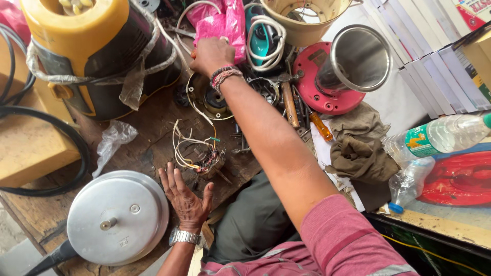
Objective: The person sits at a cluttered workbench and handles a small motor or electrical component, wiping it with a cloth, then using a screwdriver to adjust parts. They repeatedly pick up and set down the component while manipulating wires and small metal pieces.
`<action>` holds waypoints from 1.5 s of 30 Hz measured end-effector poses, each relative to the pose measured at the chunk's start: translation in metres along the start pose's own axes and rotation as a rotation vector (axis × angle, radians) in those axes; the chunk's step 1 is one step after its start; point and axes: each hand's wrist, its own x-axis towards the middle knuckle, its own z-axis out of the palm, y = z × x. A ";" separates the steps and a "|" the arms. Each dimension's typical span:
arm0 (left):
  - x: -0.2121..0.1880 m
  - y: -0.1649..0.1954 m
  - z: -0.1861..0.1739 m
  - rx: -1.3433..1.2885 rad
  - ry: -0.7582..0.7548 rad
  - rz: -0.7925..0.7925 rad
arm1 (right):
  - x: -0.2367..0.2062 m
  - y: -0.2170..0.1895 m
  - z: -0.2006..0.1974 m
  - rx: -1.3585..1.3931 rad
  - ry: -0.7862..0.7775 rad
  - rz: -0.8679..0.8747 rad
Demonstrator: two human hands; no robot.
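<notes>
A small motor part with a tangle of wires [202,156] lies on the worn wooden workbench [153,128], close to its near edge: a dark wound coil with red and yellow strands at the bottom, and thin white wires looping up and away from it. Its long axis runs from the coil near the bench's front edge toward the back, the loose wire ends pointing to the far side. The left hand [185,197] rests flat on the bench just beside the coil, palm down, fingers spread wide and holding nothing; a metal watch sits on its wrist. The right hand [211,53] reaches far across to the back of the bench, fingers curled onto a pink plastic bag [225,23]; whether it actually pinches the bag cannot be told. Under that wrist lies a round motor housing [207,97]. Left of the coil, at the near left corner, is a pressure-cooker lid [116,217]; a yellow and black appliance [92,51] stands at the far left. To the right lie a wooden-handled tool [290,105], an orange screwdriver [320,126], a steel jar on a red base [342,66] and a brown rag [360,148].
</notes>
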 end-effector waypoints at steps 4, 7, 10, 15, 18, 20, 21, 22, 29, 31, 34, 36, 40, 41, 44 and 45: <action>-0.003 -0.001 0.002 -0.006 0.010 -0.009 | 0.007 0.012 0.005 -0.035 0.291 -0.118; -0.005 -0.004 0.003 0.001 0.003 -0.020 | -0.006 0.053 -0.003 0.539 0.632 -0.382; -0.006 -0.005 0.004 0.011 0.008 -0.006 | -0.043 0.115 -0.033 0.847 0.595 -0.568; -0.009 -0.002 0.003 0.036 -0.012 -0.006 | -0.119 0.170 -0.046 1.983 0.123 -0.195; -0.012 -0.001 0.002 0.041 -0.005 -0.004 | -0.140 0.185 -0.040 1.822 -0.015 -0.098; -0.013 -0.001 0.002 0.041 0.000 -0.006 | -0.151 0.196 -0.033 1.266 0.116 -0.088; -0.014 -0.001 0.002 0.042 0.004 -0.006 | -0.154 0.200 -0.030 0.988 0.174 -0.085; -0.014 -0.001 0.002 0.049 0.003 -0.008 | -0.156 0.205 -0.029 0.847 0.236 -0.156; -0.015 -0.001 0.002 0.057 0.001 0.002 | -0.156 0.202 -0.024 0.170 0.485 -0.341; -0.015 -0.001 0.001 0.047 0.006 0.011 | -0.151 0.194 -0.023 0.166 0.481 -0.353; -0.016 -0.002 0.001 0.038 0.014 0.020 | -0.144 0.184 -0.019 0.174 0.511 -0.408; -0.017 -0.003 0.001 0.042 0.018 0.020 | -0.142 0.180 -0.015 0.178 0.519 -0.420; -0.016 -0.003 0.001 0.042 0.022 0.026 | -0.139 0.180 -0.008 0.193 0.530 -0.428; -0.016 -0.003 0.000 0.040 0.022 0.027 | -0.138 0.181 -0.007 0.195 0.534 -0.427; -0.016 -0.002 -0.001 0.037 0.021 0.025 | -0.139 0.190 -0.002 0.265 0.573 -0.373; -0.016 -0.002 -0.001 0.037 0.021 0.022 | -0.141 0.195 -0.001 0.301 0.590 -0.347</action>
